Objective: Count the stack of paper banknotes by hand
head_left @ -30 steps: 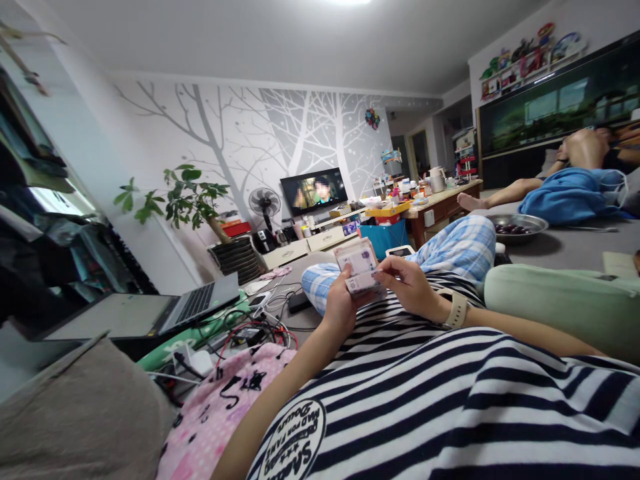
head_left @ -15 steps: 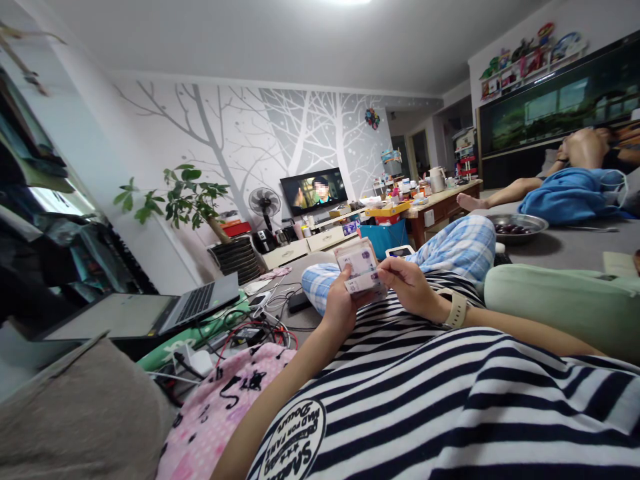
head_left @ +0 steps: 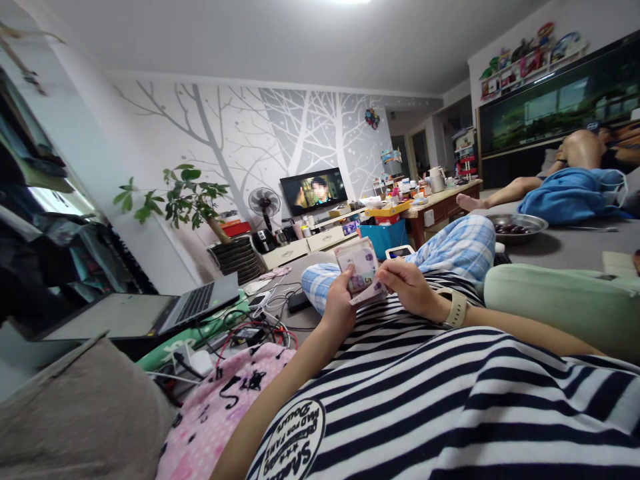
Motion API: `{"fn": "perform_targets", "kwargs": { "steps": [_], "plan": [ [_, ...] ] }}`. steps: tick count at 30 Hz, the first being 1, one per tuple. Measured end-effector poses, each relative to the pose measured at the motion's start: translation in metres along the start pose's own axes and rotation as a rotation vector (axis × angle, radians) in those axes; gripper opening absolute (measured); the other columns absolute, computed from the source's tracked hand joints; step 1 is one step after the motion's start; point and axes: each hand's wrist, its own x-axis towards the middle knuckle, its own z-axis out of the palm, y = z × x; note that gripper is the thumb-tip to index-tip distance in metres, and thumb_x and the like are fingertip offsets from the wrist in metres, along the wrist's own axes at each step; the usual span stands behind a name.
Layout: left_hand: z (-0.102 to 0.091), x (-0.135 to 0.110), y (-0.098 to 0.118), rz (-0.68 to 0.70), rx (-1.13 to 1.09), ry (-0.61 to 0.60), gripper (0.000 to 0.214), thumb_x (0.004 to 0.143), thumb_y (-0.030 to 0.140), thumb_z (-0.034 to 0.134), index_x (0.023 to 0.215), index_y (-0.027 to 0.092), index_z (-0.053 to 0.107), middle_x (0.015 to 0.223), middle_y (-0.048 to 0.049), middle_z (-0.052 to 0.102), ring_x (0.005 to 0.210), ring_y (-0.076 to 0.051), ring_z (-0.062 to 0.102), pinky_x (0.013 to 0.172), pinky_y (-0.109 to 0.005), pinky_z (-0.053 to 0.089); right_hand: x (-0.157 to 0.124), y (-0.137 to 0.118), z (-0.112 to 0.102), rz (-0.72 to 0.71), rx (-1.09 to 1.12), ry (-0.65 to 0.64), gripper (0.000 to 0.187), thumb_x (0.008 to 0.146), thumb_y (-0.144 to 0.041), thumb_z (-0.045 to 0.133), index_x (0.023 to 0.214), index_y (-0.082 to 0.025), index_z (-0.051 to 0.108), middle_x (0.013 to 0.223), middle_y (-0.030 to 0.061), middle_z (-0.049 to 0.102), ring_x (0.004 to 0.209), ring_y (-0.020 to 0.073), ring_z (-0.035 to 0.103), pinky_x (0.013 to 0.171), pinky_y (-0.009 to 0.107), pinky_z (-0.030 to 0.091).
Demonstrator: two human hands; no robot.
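I lie back in a black-and-white striped shirt, and both hands meet above my belly. My left hand [head_left: 337, 308] grips a stack of banknotes [head_left: 359, 265] from below, holding it upright. My right hand [head_left: 411, 287], with a pale watch on its wrist, pinches the front banknote [head_left: 371, 293] and bends it down off the stack. My knees in blue plaid trousers [head_left: 457, 247] rise just behind the hands.
An open laptop [head_left: 195, 303] and tangled cables [head_left: 250, 330] lie to my left, by a pink printed cloth [head_left: 220, 407]. A green cushion [head_left: 560, 300] sits on my right. Farther off are a metal bowl [head_left: 515, 225], another person's legs [head_left: 530, 183], a TV [head_left: 313, 191], a fan and a plant.
My right hand has peeled the front banknote down and away from the stack. The stack itself has stayed where it was in my left hand.
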Motion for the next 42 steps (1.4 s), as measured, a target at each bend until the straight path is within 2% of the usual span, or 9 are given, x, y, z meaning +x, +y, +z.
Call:
{"fn": "perform_targets", "kwargs": {
  "steps": [3, 5, 11, 17, 22, 29, 36, 42],
  "plan": [
    [0.002, 0.002, 0.000, -0.045, -0.035, -0.005, 0.022, 0.083, 0.028, 0.056, 0.092, 0.012, 0.068, 0.081, -0.0068, 0.073, 0.074, -0.021, 0.070, 0.073, -0.034, 0.057, 0.001, -0.002, -0.001, 0.000, 0.019, -0.050, 0.041, 0.099, -0.043, 0.042, 0.073, -0.018, 0.061, 0.063, -0.0001, 0.059, 0.057, 0.0113, 0.047, 0.060, 0.026, 0.038],
    [0.003, 0.002, 0.001, -0.069, -0.064, -0.020, 0.022, 0.082, 0.027, 0.056, 0.093, 0.012, 0.068, 0.082, -0.0072, 0.074, 0.083, -0.023, 0.070, 0.078, -0.036, 0.056, 0.001, -0.003, -0.001, 0.003, -0.004, -0.046, 0.040, 0.097, -0.043, 0.045, 0.070, -0.017, 0.060, 0.062, 0.0001, 0.060, 0.059, 0.0117, 0.049, 0.062, 0.027, 0.038],
    [-0.001, 0.005, -0.001, -0.015, -0.067, -0.034, 0.025, 0.079, 0.027, 0.061, 0.096, 0.010, 0.068, 0.087, -0.0086, 0.075, 0.092, -0.026, 0.070, 0.085, -0.038, 0.055, 0.004, 0.004, 0.001, 0.137, -0.077, 0.132, 0.035, 0.084, -0.046, 0.064, 0.066, -0.018, 0.054, 0.060, -0.0024, 0.050, 0.055, 0.0113, 0.043, 0.052, 0.026, 0.033],
    [0.000, 0.000, 0.000, 0.029, -0.022, -0.065, 0.026, 0.071, 0.021, 0.069, 0.094, 0.011, 0.068, 0.090, -0.0098, 0.075, 0.094, -0.028, 0.070, 0.085, -0.040, 0.055, 0.007, 0.016, 0.002, 0.235, -0.030, 0.221, 0.039, 0.081, -0.053, 0.065, 0.066, -0.020, 0.051, 0.057, -0.0030, 0.048, 0.054, 0.0118, 0.042, 0.053, 0.026, 0.033],
    [0.004, -0.006, 0.002, 0.028, -0.018, -0.062, 0.027, 0.067, 0.019, 0.071, 0.093, 0.012, 0.068, 0.089, -0.0101, 0.075, 0.093, -0.029, 0.070, 0.085, -0.043, 0.055, 0.008, 0.021, 0.001, 0.247, -0.031, 0.237, 0.041, 0.081, -0.056, 0.063, 0.067, -0.020, 0.052, 0.057, -0.0029, 0.048, 0.055, 0.0118, 0.041, 0.052, 0.025, 0.033],
    [0.002, -0.006, 0.000, 0.023, 0.005, -0.085, 0.031, 0.064, 0.020, 0.074, 0.093, 0.011, 0.067, 0.089, -0.0106, 0.075, 0.091, -0.029, 0.070, 0.084, -0.042, 0.055, 0.009, 0.019, 0.001, 0.278, -0.013, 0.226, 0.036, 0.084, -0.047, 0.062, 0.065, -0.019, 0.052, 0.060, -0.0024, 0.048, 0.057, 0.0122, 0.042, 0.053, 0.026, 0.033],
    [-0.001, 0.002, -0.003, -0.024, -0.032, -0.087, 0.030, 0.074, 0.031, 0.070, 0.096, 0.011, 0.067, 0.091, -0.0101, 0.075, 0.089, -0.026, 0.071, 0.082, -0.039, 0.056, 0.008, 0.018, 0.002, 0.248, -0.011, 0.226, 0.034, 0.086, -0.044, 0.060, 0.066, -0.018, 0.053, 0.061, -0.0024, 0.049, 0.059, 0.0122, 0.043, 0.055, 0.026, 0.034],
    [-0.004, 0.008, -0.006, -0.024, -0.078, -0.039, 0.030, 0.075, 0.036, 0.069, 0.095, 0.013, 0.066, 0.083, -0.0076, 0.074, 0.083, -0.024, 0.071, 0.078, -0.037, 0.056, 0.005, 0.012, 0.003, 0.190, 0.029, 0.172, 0.030, 0.090, -0.043, 0.056, 0.072, -0.019, 0.054, 0.063, -0.0025, 0.048, 0.058, 0.0120, 0.042, 0.053, 0.026, 0.033]
  ]
}}
